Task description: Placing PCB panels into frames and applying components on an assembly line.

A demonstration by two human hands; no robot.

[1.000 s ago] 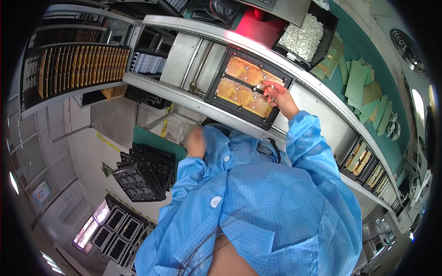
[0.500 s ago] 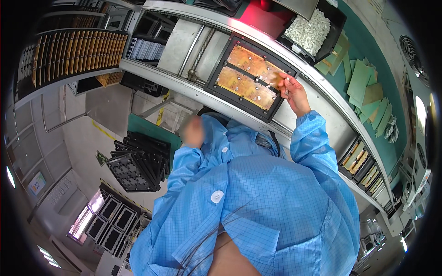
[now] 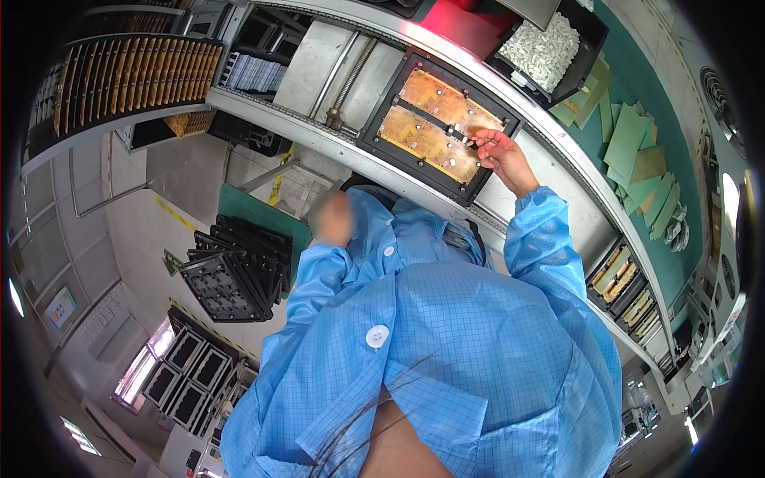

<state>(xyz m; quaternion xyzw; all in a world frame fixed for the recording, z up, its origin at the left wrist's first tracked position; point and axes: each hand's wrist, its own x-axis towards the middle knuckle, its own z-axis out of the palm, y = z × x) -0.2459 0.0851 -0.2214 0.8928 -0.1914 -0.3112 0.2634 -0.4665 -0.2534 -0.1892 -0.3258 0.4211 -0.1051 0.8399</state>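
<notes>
The black carrier tray [image 3: 382,137] with two amber flex panels [image 3: 434,119] lies on the conveyor rail [image 3: 311,131], further left in view than half a second ago; the right hand [image 3: 500,155] has come back over its right edge, fingertips [image 3: 476,145] pinched on a small dark piece; the left hand [image 3: 333,219] hangs blurred below the rail, its fingers unreadable; bare conveyor lies left of the tray, a bin of white parts [image 3: 546,48] beyond.
</notes>
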